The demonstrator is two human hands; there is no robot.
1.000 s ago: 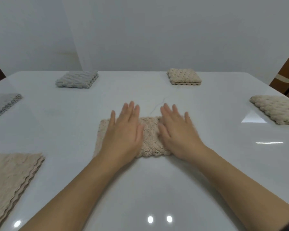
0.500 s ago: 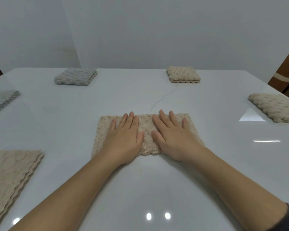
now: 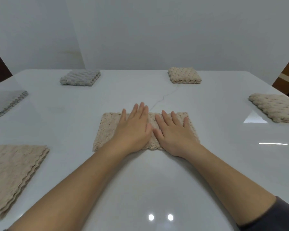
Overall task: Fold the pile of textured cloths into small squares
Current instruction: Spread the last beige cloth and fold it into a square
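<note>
Beige waffle-textured cloth (image 3: 105, 130) sits flat in the middle of the white glossy table (image 3: 157, 180), lying as a wide rectangle with its long side running left to right. Both hands are on top of it, palms down. The left hand (image 3: 132, 130) covers the middle-left part, fingers straight and close together, and its fingertips stick out a bit past the far edge. The right hand (image 3: 175, 135) is just beside it on the right half, fingers straight and slightly spread, thumb almost touching the left one. Neither hand is gripping anything; both lie flat and open on the fabric. The wrists hang over the near edge, and there's a dark sleeve (image 3: 274, 214) on the right forearm.

At the near left there's a stack of beige cloths (image 3: 12, 172), bigger and laid flat, layered edges showing. Further back on the left edge is a flat grey cloth stack (image 3: 5, 102). At the far side sit two small thick folded squares, well apart: a grey folded square (image 3: 81, 77) on the left and a beige folded square (image 3: 183, 75) on the right. Another beige bobbly cloth (image 3: 277, 107) lies at the right edge, partly cut off. A thin vein line (image 3: 163, 97) runs across the tabletop from near the left fingertips toward the far beige square. Plain pale wall (image 3: 157, 30) behind.
</note>
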